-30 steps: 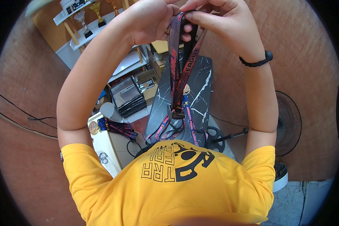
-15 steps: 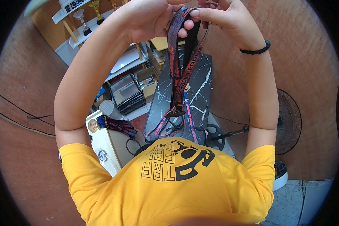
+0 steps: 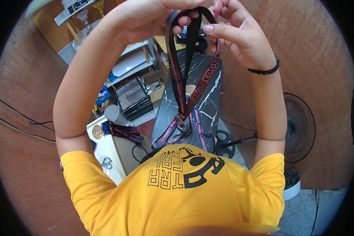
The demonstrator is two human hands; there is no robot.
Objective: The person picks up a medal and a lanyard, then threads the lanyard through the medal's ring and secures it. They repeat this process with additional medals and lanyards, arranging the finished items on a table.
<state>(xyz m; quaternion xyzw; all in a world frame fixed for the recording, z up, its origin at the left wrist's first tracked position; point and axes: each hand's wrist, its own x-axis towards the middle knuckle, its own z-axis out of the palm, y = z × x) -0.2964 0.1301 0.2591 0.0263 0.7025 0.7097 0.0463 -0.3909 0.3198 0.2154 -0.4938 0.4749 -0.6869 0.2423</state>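
Observation:
A black medal ribbon with red lettering hangs in a long, spread loop over the dark table. My left hand is closed around the top of this loop on its left side, fingertips showing through it. On the loop's right side, my right hand has its thumb and curled fingers about the strap. At the lower end, where the two sides meet, is a small metal piece, partly hidden. Below it, more medal ribbons in blue and pink lie on the black marble-patterned table, with a gold medal among them.
On the left, another gold medal with bundled blue ribbons rests on a white box. Shelves with trophies and stacked dark frames stand beyond. A fan is at the right.
My left hand has shifted left and my right hand slightly down and right, its thumb lower. The ribbon's two sides have spread apart into a wider loop.

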